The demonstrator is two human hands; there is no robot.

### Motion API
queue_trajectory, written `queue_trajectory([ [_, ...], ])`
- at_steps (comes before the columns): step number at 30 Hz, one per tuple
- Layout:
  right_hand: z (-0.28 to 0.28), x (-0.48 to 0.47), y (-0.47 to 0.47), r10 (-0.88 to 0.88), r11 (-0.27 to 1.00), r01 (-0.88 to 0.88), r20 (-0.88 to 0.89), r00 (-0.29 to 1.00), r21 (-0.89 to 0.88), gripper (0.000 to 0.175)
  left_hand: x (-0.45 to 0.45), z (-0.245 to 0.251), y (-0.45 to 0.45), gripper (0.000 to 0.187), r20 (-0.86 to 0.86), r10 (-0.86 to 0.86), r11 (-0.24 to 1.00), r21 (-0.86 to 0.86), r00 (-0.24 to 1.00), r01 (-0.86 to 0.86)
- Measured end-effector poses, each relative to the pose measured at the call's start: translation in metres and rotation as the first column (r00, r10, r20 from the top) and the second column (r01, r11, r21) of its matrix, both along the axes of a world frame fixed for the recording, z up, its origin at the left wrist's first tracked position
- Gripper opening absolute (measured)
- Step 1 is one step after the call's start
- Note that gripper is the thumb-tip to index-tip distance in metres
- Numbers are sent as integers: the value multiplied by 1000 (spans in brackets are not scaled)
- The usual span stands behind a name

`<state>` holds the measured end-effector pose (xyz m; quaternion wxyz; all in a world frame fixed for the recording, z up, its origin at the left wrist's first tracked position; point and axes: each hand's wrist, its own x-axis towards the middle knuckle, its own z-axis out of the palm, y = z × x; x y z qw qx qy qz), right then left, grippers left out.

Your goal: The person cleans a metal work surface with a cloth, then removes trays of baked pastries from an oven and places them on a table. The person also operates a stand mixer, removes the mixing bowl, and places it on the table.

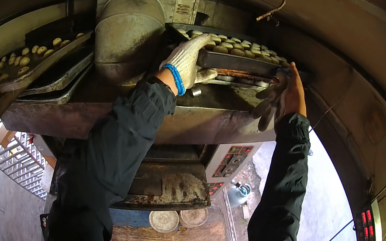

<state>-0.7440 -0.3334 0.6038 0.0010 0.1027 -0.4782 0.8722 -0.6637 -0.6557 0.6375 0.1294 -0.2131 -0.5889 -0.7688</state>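
My left hand (188,56) wears a whitish knit work glove with a blue cuff. It grips the front left part of a dark metal baking tray (239,64), fingers over the rim and thumb below. Rows of small round dough pieces or buns (237,48) fill this tray. At the tray's right end is my bare right hand (295,89), fingers pointing up. A loose dirty work glove (272,99) hangs between that palm and the tray; the thumb is hidden. Beneath lies another tray (237,84) with pale round pieces, on top of the deck oven (215,124).
A large metal duct (129,33) rises left of the tray. Further left, a tilted tray (33,69) holds round pieces with dark spots, above stacked trays (59,73). A small metal cup (196,92) stands near my left wrist. Below are the oven's control panel (230,161) and a gas cylinder (238,195).
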Motion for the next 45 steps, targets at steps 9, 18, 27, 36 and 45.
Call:
queue_trajectory([
  [9,4,-62,-7,-156,987,125,-384,910,-103,32,6,5,-11,41,-778,241,395,-468,581,-790],
  [18,-36,94,-8,-361,931,338,-217,907,-136,34,146,-6,-12,24,137,-212,975,92,968,200],
  [27,-57,339,-45,-297,940,261,-146,944,-221,22,317,-41,-61,30,-33,-266,962,49,963,268],
  [36,-124,534,-47,-507,850,485,-68,859,-204,23,491,-88,-82,45,59,-249,950,207,967,232],
  [45,-261,648,-81,-561,825,564,79,824,-39,36,492,-220,-144,43,548,-492,856,445,677,262],
])
